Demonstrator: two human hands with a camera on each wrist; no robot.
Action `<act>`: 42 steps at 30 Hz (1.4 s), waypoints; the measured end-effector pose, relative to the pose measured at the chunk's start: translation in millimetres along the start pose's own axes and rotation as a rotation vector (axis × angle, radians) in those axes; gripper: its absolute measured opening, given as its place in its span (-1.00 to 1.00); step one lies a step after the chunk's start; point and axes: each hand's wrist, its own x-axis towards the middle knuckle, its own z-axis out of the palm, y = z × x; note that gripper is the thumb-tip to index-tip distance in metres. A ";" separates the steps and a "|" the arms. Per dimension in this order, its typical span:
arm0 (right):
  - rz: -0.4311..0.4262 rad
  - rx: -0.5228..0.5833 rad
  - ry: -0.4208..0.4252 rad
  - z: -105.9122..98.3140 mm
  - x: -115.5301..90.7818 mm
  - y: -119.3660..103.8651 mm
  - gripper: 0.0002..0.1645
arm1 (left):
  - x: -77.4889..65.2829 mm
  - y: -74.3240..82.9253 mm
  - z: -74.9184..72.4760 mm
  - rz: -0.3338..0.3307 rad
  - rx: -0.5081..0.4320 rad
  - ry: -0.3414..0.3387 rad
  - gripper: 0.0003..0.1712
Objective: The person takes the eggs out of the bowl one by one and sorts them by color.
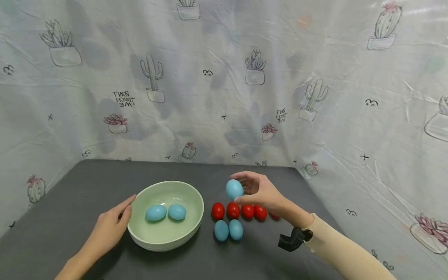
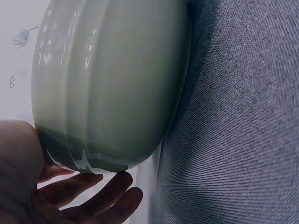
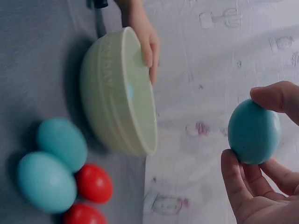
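A light green bowl (image 1: 166, 244) stands on the dark table with two blue eggs (image 1: 156, 212) inside. My left hand (image 1: 108, 227) holds the bowl's left rim, its thumb at the edge; the left wrist view has its fingers (image 2: 110, 191) against the outer wall. Up above the table, right of the bowl, my right hand (image 1: 262, 192) pinches a third blue egg (image 3: 253, 131) between thumb and fingertips. Beneath that hand, two more blue eggs (image 1: 221, 230) lie side by side, in front of a row of several red eggs (image 1: 218, 211). The wrist partly covers the rightmost red egg.
The dark grey table (image 1: 196, 268) runs back to a pale curtain (image 1: 217, 77) printed with cactus drawings, which also encloses both sides. A black strap (image 1: 295, 239) hangs around the right wrist, by a beige sleeve (image 1: 344, 247).
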 end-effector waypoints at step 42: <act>0.429 0.028 0.131 -13.3 -80.1 80.2 -0.42 | -0.1 0.6 2.8 -0.017 -0.004 -0.006 -0.42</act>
